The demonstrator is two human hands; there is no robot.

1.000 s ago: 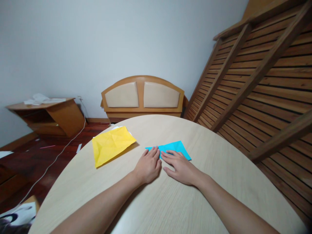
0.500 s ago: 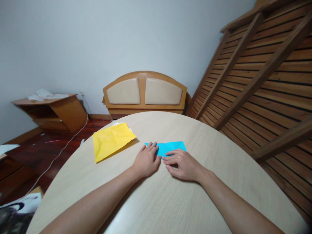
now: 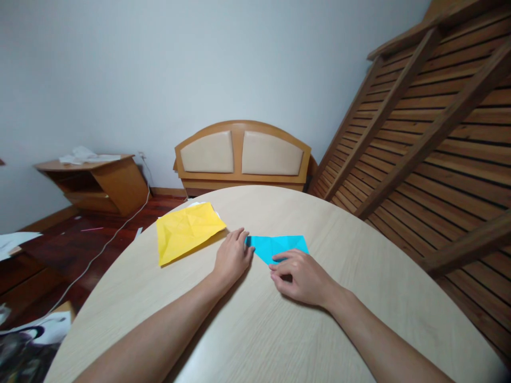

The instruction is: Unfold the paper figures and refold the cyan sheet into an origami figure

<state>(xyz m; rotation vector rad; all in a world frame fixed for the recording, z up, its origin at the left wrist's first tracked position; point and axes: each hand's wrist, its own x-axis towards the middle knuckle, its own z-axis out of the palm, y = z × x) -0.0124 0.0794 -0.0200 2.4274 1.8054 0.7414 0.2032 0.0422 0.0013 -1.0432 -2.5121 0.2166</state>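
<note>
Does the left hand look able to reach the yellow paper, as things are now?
Probably yes: the left hand is at the left end of the blue paper, close to the yellow paper, and nothing visible blocks the way.

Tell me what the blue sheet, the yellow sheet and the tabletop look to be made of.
Blue sheet: matte paper, going by its folded, creased surface. Yellow sheet: likely paper too, matte, with crease lines. Tabletop: wood or wood-look laminate, smooth with a soft sheen; pale grain leaves it open.
</note>
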